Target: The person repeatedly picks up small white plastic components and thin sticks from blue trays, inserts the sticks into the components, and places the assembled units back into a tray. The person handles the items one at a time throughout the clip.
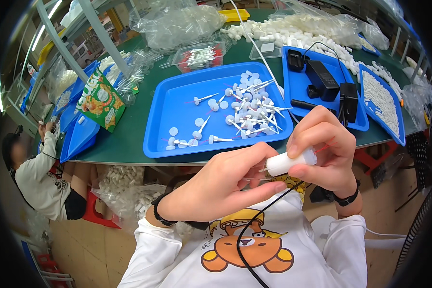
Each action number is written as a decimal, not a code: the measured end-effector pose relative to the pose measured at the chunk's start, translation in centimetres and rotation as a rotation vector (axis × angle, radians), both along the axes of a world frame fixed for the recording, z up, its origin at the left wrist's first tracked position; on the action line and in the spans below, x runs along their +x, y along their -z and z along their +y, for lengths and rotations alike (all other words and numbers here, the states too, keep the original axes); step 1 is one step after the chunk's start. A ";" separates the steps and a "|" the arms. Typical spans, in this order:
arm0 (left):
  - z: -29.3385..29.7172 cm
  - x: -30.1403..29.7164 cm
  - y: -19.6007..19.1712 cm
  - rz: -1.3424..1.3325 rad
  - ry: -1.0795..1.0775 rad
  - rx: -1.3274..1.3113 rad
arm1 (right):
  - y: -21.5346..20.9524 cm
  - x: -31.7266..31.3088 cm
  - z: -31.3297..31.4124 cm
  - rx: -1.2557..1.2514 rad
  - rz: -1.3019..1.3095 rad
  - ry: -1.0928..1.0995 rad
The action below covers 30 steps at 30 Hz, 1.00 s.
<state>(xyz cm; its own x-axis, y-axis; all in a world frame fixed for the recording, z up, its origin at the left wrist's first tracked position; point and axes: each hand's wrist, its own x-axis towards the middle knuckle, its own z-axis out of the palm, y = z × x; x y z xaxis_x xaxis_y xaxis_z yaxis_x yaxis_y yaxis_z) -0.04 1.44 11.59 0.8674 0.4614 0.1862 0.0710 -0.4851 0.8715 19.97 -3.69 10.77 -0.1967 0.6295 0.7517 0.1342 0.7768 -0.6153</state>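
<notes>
My right hand (324, 149) grips a short white cylinder (289, 162) between thumb and fingers, held above my lap just in front of the table edge. Thin red wires (325, 145) stick out at its right end. At its left end, my left hand (230, 180) is closed, thumb and fingers close together; something thin and clear shows between them, too hidden to name. Behind my hands lies a blue tray (170, 115) with many small white stemmed parts (254, 113), some with red wires, and loose pale discs (174, 130).
To the right, a second blue tray (293, 72) bears black adapters (321, 79); beyond it another tray (381, 103) holds white pieces. White cylinders (293, 31) are heaped at the back. A green snack bag (101, 101) stands left. A co-worker (38, 168) sits far left. A black cable (240, 240) hangs before me.
</notes>
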 end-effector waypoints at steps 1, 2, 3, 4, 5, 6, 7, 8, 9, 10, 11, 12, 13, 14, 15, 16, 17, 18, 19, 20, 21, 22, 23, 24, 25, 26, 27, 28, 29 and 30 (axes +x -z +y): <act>0.0 0.0 0.0 0.007 0.009 -0.024 | 0.1 0.0 0.1 0.015 -0.012 0.013; 0.0 0.0 0.0 0.014 0.019 -0.049 | 0.1 0.0 0.1 0.030 -0.024 0.026; 0.0 0.0 0.1 -0.008 0.005 -0.048 | 0.0 0.0 0.1 0.043 -0.048 0.058; 0.0 0.1 0.2 -0.030 -0.008 -0.048 | 0.0 -0.2 0.0 0.056 -0.072 0.091; 0.0 0.2 0.4 -0.052 -0.021 -0.047 | -0.1 -0.3 -0.1 0.069 -0.095 0.123; -0.1 0.3 0.6 -0.044 -0.047 -0.053 | 0.0 -0.3 -0.1 0.087 -0.108 0.154; -0.1 0.4 0.7 -0.037 -0.072 -0.059 | 0.1 -0.4 0.0 0.105 -0.121 0.185; -0.1 0.5 0.8 -0.029 -0.098 -0.065 | 0.2 -0.5 0.1 0.123 -0.133 0.215; 0.0 0.6 1.0 -0.035 -0.121 0.000 | 0.3 -0.6 0.2 0.116 -0.124 0.223; 0.1 0.7 1.1 -0.041 -0.144 0.066 | 0.3 -0.8 0.3 0.109 -0.115 0.231; 0.2 0.7 1.2 -0.047 -0.167 0.131 | 0.4 -0.9 0.5 0.102 -0.106 0.239; 0.4 0.8 1.3 -0.046 -0.169 0.150 | 0.6 -0.9 0.6 0.109 -0.107 0.255; 0.7 0.9 1.4 -0.045 -0.171 0.169 | 0.9 -1.0 0.7 0.116 -0.108 0.271; 0.9 1.0 1.5 -0.044 -0.174 0.189 | 1.0 -1.1 0.8 0.123 -0.109 0.286; 1.1 1.0 1.6 -0.045 -0.168 0.200 | 1.0 -1.1 0.8 0.115 -0.111 0.281; 1.2 1.0 1.7 -0.046 -0.162 0.212 | 0.9 -1.1 0.8 0.107 -0.112 0.275; 1.4 1.0 1.7 -0.048 -0.157 0.224 | 0.9 -1.1 0.8 0.099 -0.114 0.270; 1.5 0.9 1.7 -0.038 -0.148 0.235 | 1.0 -1.0 0.9 0.095 -0.112 0.253; 1.7 0.8 1.6 -0.029 -0.140 0.247 | 1.0 -1.0 0.9 0.091 -0.110 0.236; 1.9 0.8 1.6 -0.019 -0.132 0.258 | 1.1 -1.0 0.9 0.087 -0.108 0.219; 1.9 0.7 1.4 -0.019 -0.124 0.257 | 1.1 -1.1 0.9 0.073 -0.083 0.193; 2.0 0.6 1.3 -0.018 -0.117 0.257 | 1.1 -1.2 0.9 0.059 -0.058 0.168; 2.0 0.5 1.2 -0.017 -0.109 0.257 | 1.1 -1.4 0.9 0.044 -0.033 0.143; 2.2 0.5 1.1 -0.013 -0.086 0.266 | 1.2 -1.4 0.9 0.034 -0.031 0.134; 2.4 0.4 1.1 -0.010 -0.062 0.275 | 1.3 -1.4 1.0 0.023 -0.030 0.124; 2.6 0.4 1.1 -0.006 -0.038 0.284 | 1.3 -1.4 1.0 0.013 -0.028 0.116; 2.6 0.3 1.0 -0.005 -0.027 0.274 | 1.4 -1.4 1.0 0.000 -0.001 0.103; 2.6 0.3 0.9 -0.003 -0.017 0.264 | 1.5 -1.5 0.9 -0.013 0.026 0.092; 2.5 0.2 0.8 -0.002 -0.006 0.254 | 1.6 -1.7 0.9 -0.026 0.054 0.080; 2.4 0.1 0.6 0.011 0.013 0.186 | 1.8 -1.8 0.8 -0.037 0.091 0.081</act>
<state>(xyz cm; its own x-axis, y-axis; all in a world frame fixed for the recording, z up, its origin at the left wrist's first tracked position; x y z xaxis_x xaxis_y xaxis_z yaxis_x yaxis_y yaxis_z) 0.07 3.82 11.02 0.8756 0.4083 0.2582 0.0723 -0.6392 0.7657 18.14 -2.85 8.99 -0.0764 0.6680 0.7402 0.1382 0.7423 -0.6557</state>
